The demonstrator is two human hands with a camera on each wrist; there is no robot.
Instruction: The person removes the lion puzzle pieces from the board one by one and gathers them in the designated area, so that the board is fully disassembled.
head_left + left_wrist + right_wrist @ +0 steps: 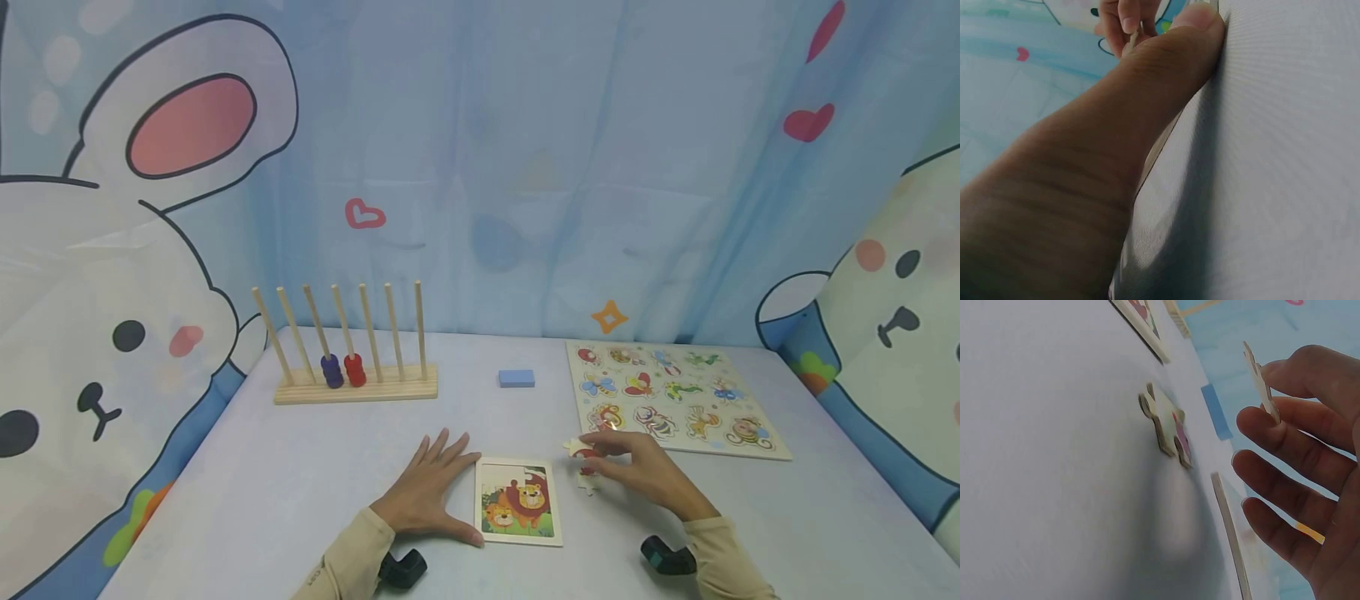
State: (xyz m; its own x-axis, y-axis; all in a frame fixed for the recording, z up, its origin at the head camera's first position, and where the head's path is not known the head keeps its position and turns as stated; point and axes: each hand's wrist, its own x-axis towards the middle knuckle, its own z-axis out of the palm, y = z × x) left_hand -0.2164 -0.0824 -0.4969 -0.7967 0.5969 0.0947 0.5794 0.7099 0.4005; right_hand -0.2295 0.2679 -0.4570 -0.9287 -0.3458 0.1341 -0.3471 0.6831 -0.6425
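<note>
My left hand (429,498) lies spread wide with straight fingers, gripping nothing, its thumb against the lower left corner of the lion puzzle (521,541) on the white surface (225,517). My right hand (637,471) pinches a puzzle piece (1261,387) just above the surface, right of that puzzle. Close by lies a loose piece (1166,419), with the animal board (723,444) behind.

- From head: down across table (225,500) toward far edge.
- From left wrist: close behind left thumb (1141,81), toward right hand (637,469).
- From right wrist: close, tilted, sharing lying puzzle piece (1166,419) with head.
</note>
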